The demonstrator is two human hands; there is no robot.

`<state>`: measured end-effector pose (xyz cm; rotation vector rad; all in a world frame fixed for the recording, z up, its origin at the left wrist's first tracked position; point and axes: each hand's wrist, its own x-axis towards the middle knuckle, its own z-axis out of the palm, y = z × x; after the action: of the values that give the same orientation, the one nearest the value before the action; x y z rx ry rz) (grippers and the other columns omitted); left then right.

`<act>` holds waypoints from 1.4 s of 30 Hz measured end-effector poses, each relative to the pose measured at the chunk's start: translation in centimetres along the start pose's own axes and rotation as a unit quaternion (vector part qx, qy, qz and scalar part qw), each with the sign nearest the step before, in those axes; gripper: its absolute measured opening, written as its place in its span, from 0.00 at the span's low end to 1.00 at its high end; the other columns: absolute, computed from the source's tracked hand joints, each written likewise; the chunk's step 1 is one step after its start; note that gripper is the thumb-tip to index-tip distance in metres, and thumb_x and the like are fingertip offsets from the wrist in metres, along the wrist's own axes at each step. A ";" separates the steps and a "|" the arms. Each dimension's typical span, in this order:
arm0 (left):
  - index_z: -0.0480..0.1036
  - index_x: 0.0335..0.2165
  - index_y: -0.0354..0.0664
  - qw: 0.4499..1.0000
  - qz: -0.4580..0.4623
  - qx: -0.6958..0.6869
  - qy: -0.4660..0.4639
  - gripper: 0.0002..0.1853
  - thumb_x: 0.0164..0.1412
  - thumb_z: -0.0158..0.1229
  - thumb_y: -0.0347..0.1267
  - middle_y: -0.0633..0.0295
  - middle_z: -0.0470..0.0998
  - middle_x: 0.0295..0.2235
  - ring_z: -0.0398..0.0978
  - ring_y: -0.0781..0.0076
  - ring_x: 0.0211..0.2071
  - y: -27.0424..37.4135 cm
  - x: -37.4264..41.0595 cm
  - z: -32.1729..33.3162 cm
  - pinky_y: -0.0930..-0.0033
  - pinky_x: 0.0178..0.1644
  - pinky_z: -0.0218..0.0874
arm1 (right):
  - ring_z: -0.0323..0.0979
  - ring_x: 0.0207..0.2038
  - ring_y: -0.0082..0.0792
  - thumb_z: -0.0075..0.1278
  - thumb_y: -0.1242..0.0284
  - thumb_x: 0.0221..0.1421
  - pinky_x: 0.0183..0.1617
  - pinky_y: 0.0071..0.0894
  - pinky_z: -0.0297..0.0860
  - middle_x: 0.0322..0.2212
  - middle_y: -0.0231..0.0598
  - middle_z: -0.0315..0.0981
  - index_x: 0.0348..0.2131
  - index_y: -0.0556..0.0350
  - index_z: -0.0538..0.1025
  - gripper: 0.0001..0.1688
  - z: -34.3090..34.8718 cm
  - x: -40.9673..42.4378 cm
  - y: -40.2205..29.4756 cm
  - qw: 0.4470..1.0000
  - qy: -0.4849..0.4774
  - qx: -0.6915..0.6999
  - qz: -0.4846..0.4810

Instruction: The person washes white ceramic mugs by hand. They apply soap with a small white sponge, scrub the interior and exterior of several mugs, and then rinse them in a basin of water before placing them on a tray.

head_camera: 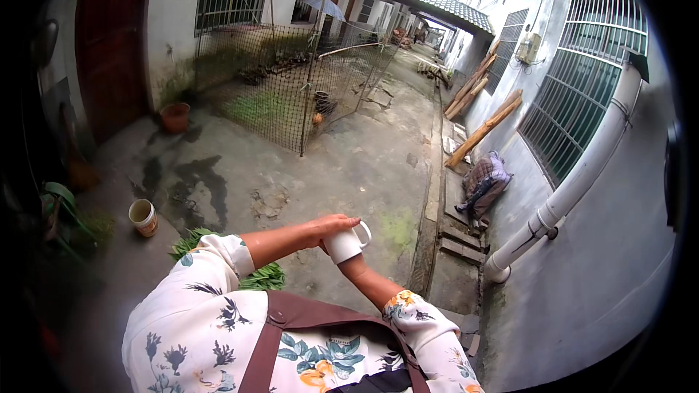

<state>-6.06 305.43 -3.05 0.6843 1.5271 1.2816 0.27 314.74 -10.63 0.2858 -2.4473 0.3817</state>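
Note:
A white mug [343, 246] is held out in front of my chest, its handle [367, 233] pointing right. My left hand [330, 227] grips it from the upper left, with the thumb along its far end. The mug is tilted, and its opening cannot be made out. My right forearm reaches up to the mug from the lower right. Behind the mug, my right hand [351, 265] is mostly hidden at the wrist, so its fingers do not show. Below my left forearm, green leaves [265, 277] lie on the concrete ground.
A paint-type bucket [143, 218] and a terracotta-coloured pot [175, 118] stand at left. Black netting [262, 98] fences a patch ahead. Along the right wall are a drainpipe [568, 185], leaning logs [483, 128] and a bent-over person [485, 183] beside a gutter.

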 end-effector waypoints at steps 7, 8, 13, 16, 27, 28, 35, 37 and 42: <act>0.57 0.48 0.45 0.969 0.160 -0.122 -0.146 0.37 0.43 0.55 0.52 0.56 0.65 0.42 0.63 0.65 0.44 0.2 -1.4 -3.3 0.62 0.47 0.55 | 0.65 0.37 0.31 0.42 0.68 0.50 0.39 0.28 0.62 0.33 0.38 0.65 0.40 0.55 0.65 0.17 -3.6 3.0 -3.2 0.842 0.029 0.458 0.283; 0.56 0.48 0.43 0.955 0.203 -0.165 -0.140 0.37 0.43 0.57 0.49 0.59 0.66 0.41 0.64 0.67 0.43 0.0 -1.8 -3.2 0.67 0.49 0.53 | 0.64 0.39 0.32 0.43 0.68 0.49 0.40 0.29 0.62 0.34 0.40 0.65 0.41 0.55 0.64 0.19 -3.9 3.6 -4.4 0.633 0.071 0.660 0.399; 0.62 0.41 0.42 0.953 0.199 -0.188 -0.127 0.26 0.42 0.57 0.40 0.60 0.68 0.33 0.67 0.69 0.36 -0.8 -1.9 -3.6 0.68 0.42 0.58 | 0.65 0.37 0.31 0.43 0.70 0.49 0.38 0.27 0.62 0.35 0.37 0.64 0.40 0.53 0.65 0.17 -2.4 3.3 -5.9 0.853 0.055 0.400 0.332; 0.66 0.37 0.42 0.985 0.119 -0.098 -0.072 0.22 0.41 0.57 0.39 0.60 0.69 0.31 0.67 0.70 0.32 0.1 -1.6 -3.3 0.67 0.37 0.60 | 0.63 0.39 0.40 0.45 0.77 0.43 0.40 0.34 0.61 0.34 0.44 0.63 0.39 0.55 0.64 0.19 -1.1 1.7 -4.0 0.963 0.023 0.180 0.198; 0.56 0.49 0.41 0.916 0.185 -0.222 -0.279 0.32 0.50 0.50 0.49 0.57 0.67 0.39 0.66 0.69 0.41 0.8 -0.9 -4.7 0.67 0.46 0.57 | 0.65 0.39 0.29 0.43 0.67 0.49 0.37 0.24 0.64 0.35 0.34 0.65 0.40 0.54 0.65 0.17 -5.1 4.6 -6.4 0.749 0.026 0.512 0.419; 0.56 0.48 0.42 0.890 0.239 -0.249 -0.299 0.31 0.50 0.49 0.48 0.58 0.68 0.38 0.67 0.69 0.41 0.7 -0.5 -4.0 0.67 0.46 0.57 | 0.64 0.41 0.30 0.43 0.66 0.49 0.37 0.26 0.65 0.36 0.33 0.65 0.40 0.54 0.65 0.18 -5.3 5.1 -6.1 0.630 0.100 0.623 0.452; 0.66 0.34 0.45 0.951 0.037 -0.248 -0.180 0.16 0.48 0.49 0.42 0.62 0.70 0.30 0.68 0.67 0.32 -0.8 1.4 -3.1 0.60 0.34 0.62 | 0.66 0.35 0.42 0.46 0.71 0.44 0.37 0.34 0.64 0.33 0.43 0.67 0.34 0.54 0.69 0.14 -4.3 3.0 -3.9 0.975 -0.134 -0.119 0.130; 0.66 0.35 0.45 0.971 -0.067 -0.187 -0.132 0.18 0.49 0.47 0.45 0.61 0.70 0.32 0.68 0.62 0.34 -1.0 1.7 -2.3 0.53 0.34 0.61 | 0.67 0.35 0.41 0.47 0.73 0.42 0.37 0.33 0.64 0.33 0.42 0.67 0.36 0.54 0.69 0.15 -3.5 0.1 -1.7 0.990 -0.089 0.000 0.106; 0.64 0.41 0.46 0.981 -0.129 -0.087 -0.112 0.29 0.49 0.43 0.55 0.57 0.66 0.42 0.65 0.58 0.43 -1.5 2.1 -2.7 0.46 0.39 0.59 | 0.67 0.37 0.40 0.46 0.73 0.44 0.38 0.33 0.64 0.34 0.42 0.67 0.39 0.54 0.67 0.18 -3.2 -0.1 -2.5 0.972 -0.039 0.123 0.196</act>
<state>-9.08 305.84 -5.26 0.4805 1.2578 1.0876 2.93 313.47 -7.75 -0.0878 -2.5304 0.8630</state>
